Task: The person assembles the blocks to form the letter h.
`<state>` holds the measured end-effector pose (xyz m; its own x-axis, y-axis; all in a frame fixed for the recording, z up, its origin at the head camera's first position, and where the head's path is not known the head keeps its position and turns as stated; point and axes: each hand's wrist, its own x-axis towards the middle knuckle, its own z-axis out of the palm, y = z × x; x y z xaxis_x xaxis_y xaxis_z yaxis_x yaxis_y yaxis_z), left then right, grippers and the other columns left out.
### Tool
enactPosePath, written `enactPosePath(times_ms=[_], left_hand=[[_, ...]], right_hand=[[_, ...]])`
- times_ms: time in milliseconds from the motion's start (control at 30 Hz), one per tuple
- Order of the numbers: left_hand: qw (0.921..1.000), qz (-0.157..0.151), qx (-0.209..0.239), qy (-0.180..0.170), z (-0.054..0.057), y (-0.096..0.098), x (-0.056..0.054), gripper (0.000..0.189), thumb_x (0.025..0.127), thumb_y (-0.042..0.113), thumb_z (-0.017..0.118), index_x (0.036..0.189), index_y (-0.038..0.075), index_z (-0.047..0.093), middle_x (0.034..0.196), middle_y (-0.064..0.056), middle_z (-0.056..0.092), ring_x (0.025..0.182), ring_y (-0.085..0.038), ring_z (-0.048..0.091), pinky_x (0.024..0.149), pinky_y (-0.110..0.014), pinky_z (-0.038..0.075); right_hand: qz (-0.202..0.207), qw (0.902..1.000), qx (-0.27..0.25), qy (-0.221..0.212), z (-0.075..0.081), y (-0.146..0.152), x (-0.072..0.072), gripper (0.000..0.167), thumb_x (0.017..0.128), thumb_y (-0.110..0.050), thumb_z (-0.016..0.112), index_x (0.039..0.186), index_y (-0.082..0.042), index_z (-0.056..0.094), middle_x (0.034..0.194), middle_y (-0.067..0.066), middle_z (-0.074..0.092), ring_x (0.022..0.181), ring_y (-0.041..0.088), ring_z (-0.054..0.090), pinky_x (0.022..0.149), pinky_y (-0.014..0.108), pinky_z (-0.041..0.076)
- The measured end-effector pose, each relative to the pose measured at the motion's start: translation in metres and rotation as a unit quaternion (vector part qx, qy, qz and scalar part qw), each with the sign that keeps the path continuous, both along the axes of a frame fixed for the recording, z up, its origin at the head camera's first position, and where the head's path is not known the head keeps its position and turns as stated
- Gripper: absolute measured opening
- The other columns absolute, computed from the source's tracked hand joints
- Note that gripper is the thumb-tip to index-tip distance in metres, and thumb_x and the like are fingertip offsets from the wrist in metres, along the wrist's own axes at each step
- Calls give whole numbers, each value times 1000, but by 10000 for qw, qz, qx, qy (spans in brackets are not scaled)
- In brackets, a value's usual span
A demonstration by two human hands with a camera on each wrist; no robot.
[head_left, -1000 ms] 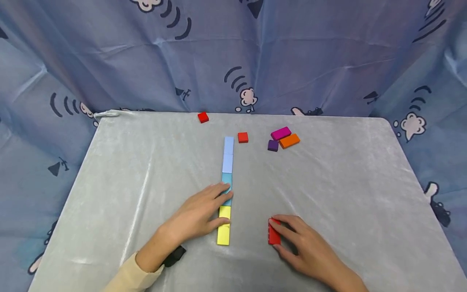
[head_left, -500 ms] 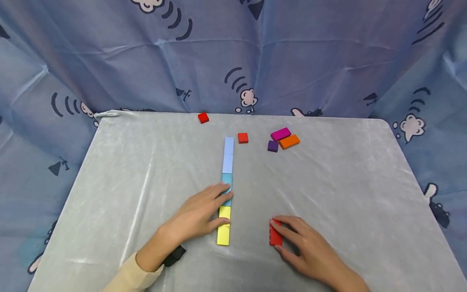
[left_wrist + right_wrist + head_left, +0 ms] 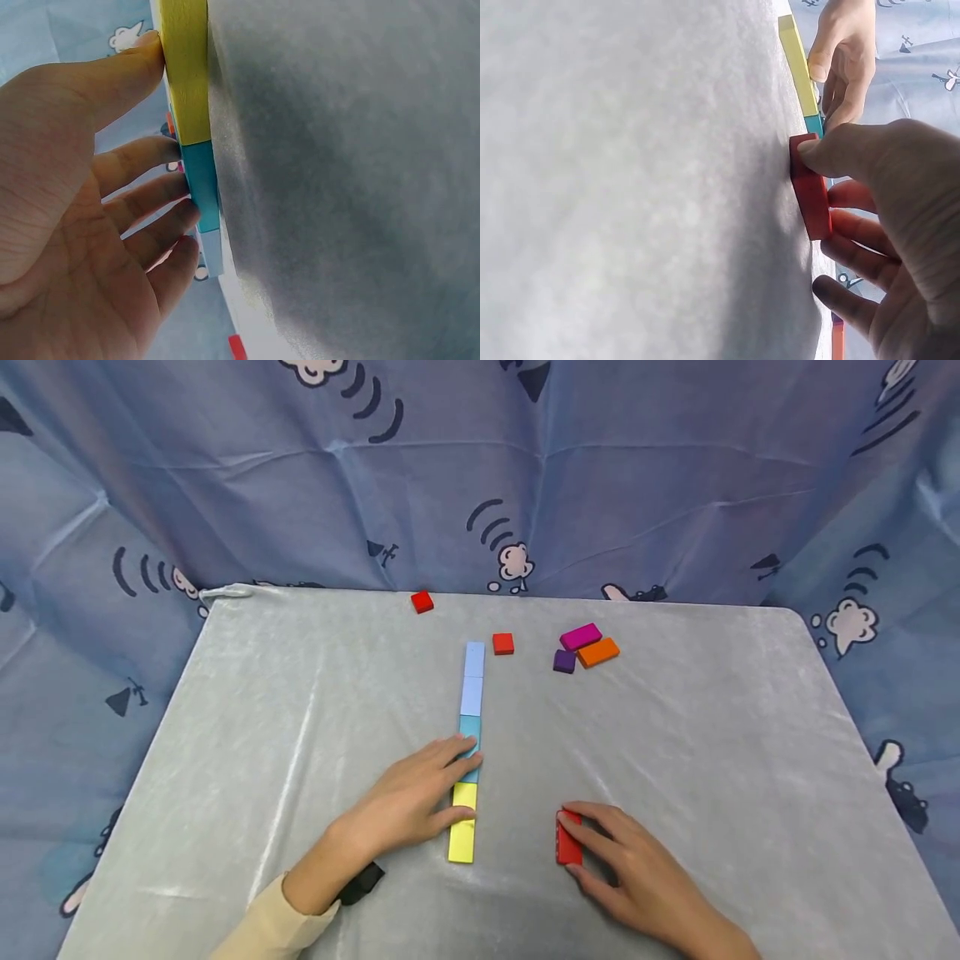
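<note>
A straight row of flat blocks runs away from the person: a yellow block nearest, then a teal block, then light blue blocks. My left hand lies over the row from the left. Its thumb rests on the yellow block and its loosely spread fingertips touch the teal one, as the left wrist view also shows. Right of the row, my right hand pinches a red rectangular block between thumb and fingers, low at the tablecloth. That block lies about parallel to the row.
Two small red blocks sit near the row's far end, one close to the back edge. Beyond and to the right, a magenta block, an orange block and a purple block lie clustered. A patterned blue curtain surrounds the table.
The right hand has shifted slightly to the right with the red block. The left hand stays on the row. The head view has swung very slightly.
</note>
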<state>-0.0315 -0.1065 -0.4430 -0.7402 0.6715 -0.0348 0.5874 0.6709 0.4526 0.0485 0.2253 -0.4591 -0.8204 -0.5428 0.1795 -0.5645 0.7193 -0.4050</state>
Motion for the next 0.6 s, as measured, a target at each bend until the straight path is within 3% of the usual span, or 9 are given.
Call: enactPosePath(times_ms=[233, 600], left_hand=[[10000, 6, -8, 16, 0, -1, 0, 70, 96, 42, 78, 152, 7, 57, 164, -11, 50, 155, -28, 46, 132, -41, 37], [10000, 7, 28, 56, -1, -1, 1, 70, 95, 42, 79, 152, 7, 58, 163, -11, 51, 155, -28, 46, 131, -42, 38]], right_hand=[[48, 9997, -54, 238, 0, -1, 0, 64, 80, -23, 92, 140, -17, 70, 143, -3, 65, 123, 14, 66, 110, 11, 44], [-88, 9996, -45, 260, -1, 0, 2, 65, 78, -23, 93, 139, -18, 71, 142, -5, 65, 123, 14, 66, 111, 10, 42]])
